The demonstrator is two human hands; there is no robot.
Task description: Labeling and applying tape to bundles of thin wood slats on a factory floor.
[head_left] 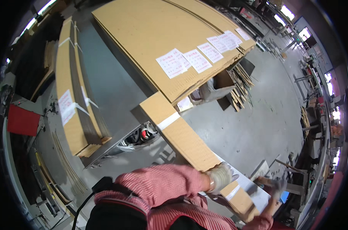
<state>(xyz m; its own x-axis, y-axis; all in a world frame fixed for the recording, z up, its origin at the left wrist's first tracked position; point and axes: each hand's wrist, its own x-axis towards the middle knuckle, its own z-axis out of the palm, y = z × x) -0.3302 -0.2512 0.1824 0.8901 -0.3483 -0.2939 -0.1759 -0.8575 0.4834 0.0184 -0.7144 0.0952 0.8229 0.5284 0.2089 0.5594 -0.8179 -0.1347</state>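
A long, narrow bundle of cardboard strips (191, 142) runs slantwise from the big table toward my lower right, with white bands around it. My left hand (220, 178), in a pale glove, lies across the bundle near its closer end, fingers curled over its far edge. A white sheet or panel (260, 198) lies along the bundle's right side. Beyond that panel is my right hand (276, 188), also gloved. It is dim and smeared, so its fingers and anything in them cannot be made out.
Large stacked cardboard sheets (154, 34) with white printed labels (198, 61) cover the table ahead. Banded cardboard strips (68, 96) lie to the left. Under the table are an open box (221, 82) and wooden sticks (241, 86). A red panel (23, 120) stands far left.
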